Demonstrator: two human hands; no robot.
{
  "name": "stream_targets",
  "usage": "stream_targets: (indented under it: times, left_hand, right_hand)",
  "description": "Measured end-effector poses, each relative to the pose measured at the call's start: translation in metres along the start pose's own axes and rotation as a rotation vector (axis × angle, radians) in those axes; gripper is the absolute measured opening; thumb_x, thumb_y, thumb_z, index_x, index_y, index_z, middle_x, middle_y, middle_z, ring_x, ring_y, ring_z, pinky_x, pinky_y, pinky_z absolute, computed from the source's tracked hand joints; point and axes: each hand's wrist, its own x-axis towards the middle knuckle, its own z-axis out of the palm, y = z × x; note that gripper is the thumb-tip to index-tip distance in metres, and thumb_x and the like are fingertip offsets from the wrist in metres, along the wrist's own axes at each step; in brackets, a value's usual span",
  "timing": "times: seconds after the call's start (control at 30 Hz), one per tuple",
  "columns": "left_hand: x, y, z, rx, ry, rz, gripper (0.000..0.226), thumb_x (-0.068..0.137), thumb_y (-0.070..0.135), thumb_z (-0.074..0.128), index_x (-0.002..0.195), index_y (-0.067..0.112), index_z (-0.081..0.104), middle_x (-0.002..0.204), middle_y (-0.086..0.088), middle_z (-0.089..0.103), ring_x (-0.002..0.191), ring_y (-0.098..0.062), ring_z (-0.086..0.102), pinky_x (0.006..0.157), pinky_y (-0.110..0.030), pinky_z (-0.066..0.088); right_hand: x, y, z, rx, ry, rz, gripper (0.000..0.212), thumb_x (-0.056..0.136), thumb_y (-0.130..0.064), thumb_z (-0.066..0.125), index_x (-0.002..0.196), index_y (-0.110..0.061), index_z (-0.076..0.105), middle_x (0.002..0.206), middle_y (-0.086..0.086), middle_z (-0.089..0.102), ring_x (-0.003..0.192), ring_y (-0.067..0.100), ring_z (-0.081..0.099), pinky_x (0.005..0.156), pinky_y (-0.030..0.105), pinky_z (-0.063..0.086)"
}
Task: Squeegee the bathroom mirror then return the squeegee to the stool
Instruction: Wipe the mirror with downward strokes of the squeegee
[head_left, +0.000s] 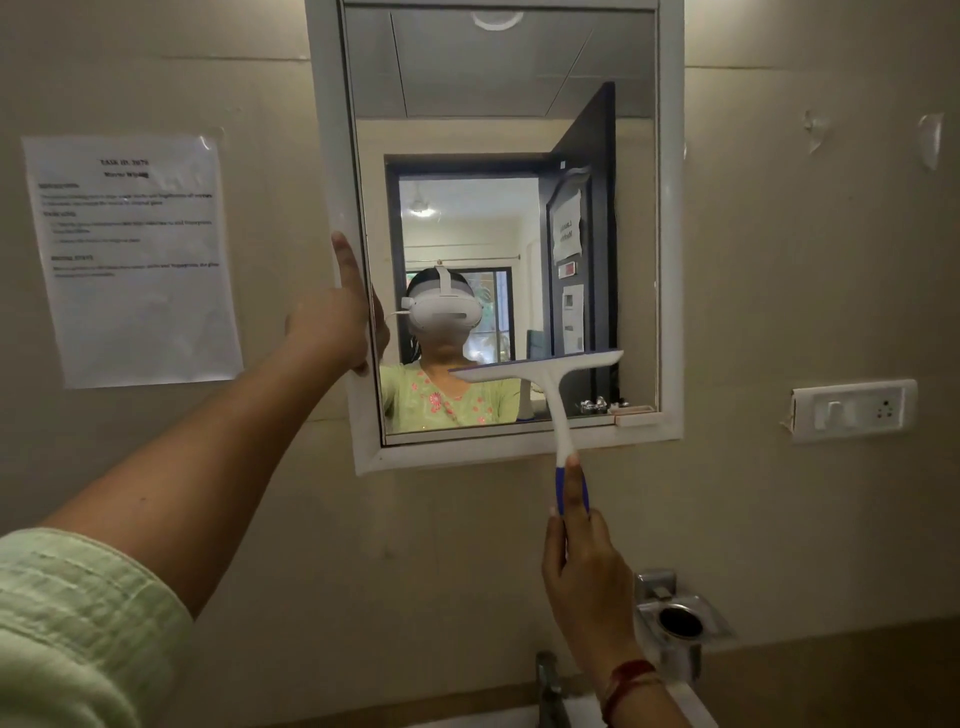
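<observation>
Head view: the squeegee (540, 370) sits low on the mirror (498, 130), blade slightly tilted, its blue handle grasped by the right hand (582, 561). The left hand (337, 317) lies open against the mirror's left frame. An uneven blade could leave streaks; a loose grip could drop it toward the tap (550, 691) below. Whether the blade touches glass is unclear, and the stool is out of view

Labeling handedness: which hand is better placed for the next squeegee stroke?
Right. The right hand already grips the squeegee, blade across the lower mirror; the left hand only braces the frame's left edge.
</observation>
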Motion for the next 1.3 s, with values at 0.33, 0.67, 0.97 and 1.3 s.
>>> stream_targets:
  times: [0.33, 0.67, 0.97, 1.3]
  left_hand:
    - [0.002, 0.001, 0.003, -0.04, -0.026, -0.01, 0.129, 0.08, 0.018, 0.073, 0.129, 0.019, -0.046, 0.104, -0.033, 0.06, 0.086, -0.041, 0.064, 0.086, -0.051, 0.051]
    - [0.0, 0.002, -0.002, -0.079, -0.01, 0.0, 0.118, 0.078, 0.011, 0.073, 0.142, 0.009, -0.026, 0.102, -0.028, 0.061, 0.084, -0.042, 0.062, 0.083, -0.052, 0.051]
    - [-0.007, 0.006, -0.006, 0.104, -0.009, -0.012, 0.132, 0.073, 0.014, 0.079, 0.137, 0.008, -0.036, 0.098, -0.026, 0.064, 0.085, -0.038, 0.064, 0.072, -0.046, 0.049]
    - [-0.017, 0.004, -0.009, 0.176, 0.047, 0.005, 0.129, 0.074, 0.02, 0.077, 0.139, 0.01, -0.033, 0.086, -0.02, 0.061, 0.062, -0.026, 0.049, 0.058, -0.036, 0.042]
  right_hand:
    - [-0.035, 0.007, -0.005, 0.012, -0.056, 0.033, 0.064, 0.094, -0.019, 0.042, 0.144, -0.033, 0.004, 0.067, 0.002, 0.046, 0.041, 0.013, 0.041, 0.035, 0.022, 0.041]
    - [-0.05, 0.012, -0.008, 0.005, -0.096, 0.075, 0.069, 0.093, -0.019, 0.046, 0.144, -0.033, 0.003, 0.067, 0.002, 0.046, 0.045, 0.013, 0.042, 0.039, 0.025, 0.044]
    - [-0.019, -0.019, -0.046, 0.151, 0.056, 0.019, 0.058, 0.089, -0.044, 0.032, 0.139, -0.05, 0.004, 0.06, -0.009, 0.04, 0.047, 0.008, 0.045, 0.042, 0.024, 0.046]
    - [0.117, -0.031, -0.088, 0.159, 0.219, -0.162, 0.054, 0.095, -0.036, 0.037, 0.143, -0.038, 0.013, 0.065, -0.004, 0.044, 0.049, 0.012, 0.046, 0.044, 0.022, 0.046]
